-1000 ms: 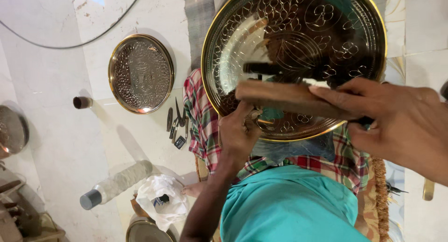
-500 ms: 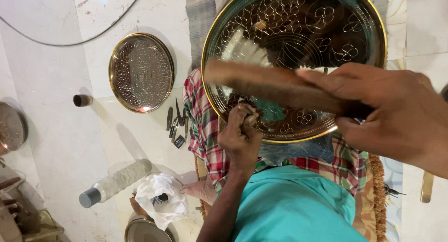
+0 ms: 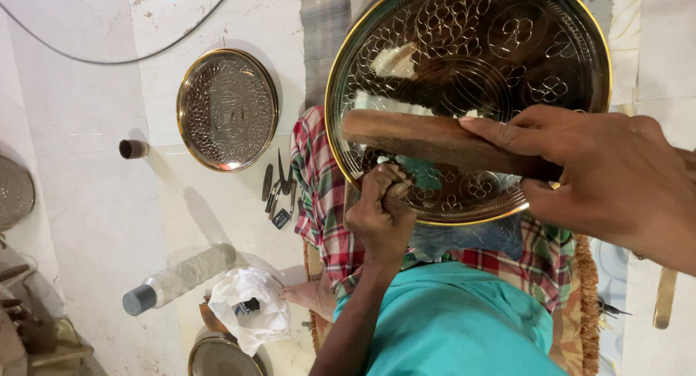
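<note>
On the lap, over checked cloth (image 3: 317, 174), steadied engraved brass tray (image 3: 522, 39); left hand (image 3: 380, 218) fisted around mostly hidden tool, right hand (image 3: 616, 180) clenching wooden mallet (image 3: 435, 140); seemingly mid-chasing, next needing a square blow

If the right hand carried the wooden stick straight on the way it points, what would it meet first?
The right hand grips a wooden stick pointing toward the left hand. Its tip already overlaps the engraved tray; beyond lies plaid cloth, though depth is unclear.

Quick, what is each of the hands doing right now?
Left hand: closed around a small tool, pressed against the engraved metal tray.
Right hand: closed on a wooden stick held across the tray.
</note>
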Demonstrator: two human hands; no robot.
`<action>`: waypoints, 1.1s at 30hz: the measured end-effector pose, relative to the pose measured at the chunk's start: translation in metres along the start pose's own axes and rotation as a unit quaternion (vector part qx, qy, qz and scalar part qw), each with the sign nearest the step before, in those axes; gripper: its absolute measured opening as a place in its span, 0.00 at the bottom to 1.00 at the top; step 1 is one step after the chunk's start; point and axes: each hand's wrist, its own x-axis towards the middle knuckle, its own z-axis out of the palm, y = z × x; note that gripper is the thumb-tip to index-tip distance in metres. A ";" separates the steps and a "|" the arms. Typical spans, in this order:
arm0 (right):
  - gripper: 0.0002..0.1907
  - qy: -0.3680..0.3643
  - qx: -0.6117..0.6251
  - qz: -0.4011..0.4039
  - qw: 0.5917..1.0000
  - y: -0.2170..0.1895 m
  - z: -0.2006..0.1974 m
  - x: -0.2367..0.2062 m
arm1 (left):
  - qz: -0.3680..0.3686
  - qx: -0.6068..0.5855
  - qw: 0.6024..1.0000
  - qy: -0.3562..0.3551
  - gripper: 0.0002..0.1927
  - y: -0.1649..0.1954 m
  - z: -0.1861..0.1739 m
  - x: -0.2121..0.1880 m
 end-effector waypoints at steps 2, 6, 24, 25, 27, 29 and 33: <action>0.47 0.018 0.007 -0.012 1.000 -0.001 0.002 0.002 | 0.002 -0.004 1.000 -0.002 0.08 -0.001 0.001 -0.001; 0.47 0.061 0.014 -0.050 0.997 -0.004 -0.002 0.002 | -0.013 0.032 0.999 -0.001 0.07 -0.001 0.001 -0.003; 0.50 0.133 0.123 -0.141 0.973 0.001 0.037 0.048 | -0.051 -0.009 0.996 -0.073 0.16 -0.009 0.013 -0.003; 0.48 0.207 0.207 -0.158 0.943 0.006 0.046 0.053 | -0.055 -0.002 0.996 -0.064 0.16 -0.010 0.014 -0.003; 0.51 0.090 0.102 -0.147 0.980 0.020 0.059 0.070 | -0.060 0.010 0.996 -0.070 0.18 -0.010 0.015 -0.003; 0.51 0.087 0.111 -0.140 0.980 0.030 0.077 0.081 | -0.057 0.025 0.992 -0.109 0.22 -0.011 0.014 -0.003; 0.50 0.172 0.245 -0.145 0.943 0.043 0.096 0.079 | -0.037 -0.039 0.993 -0.101 0.26 -0.014 0.012 -0.002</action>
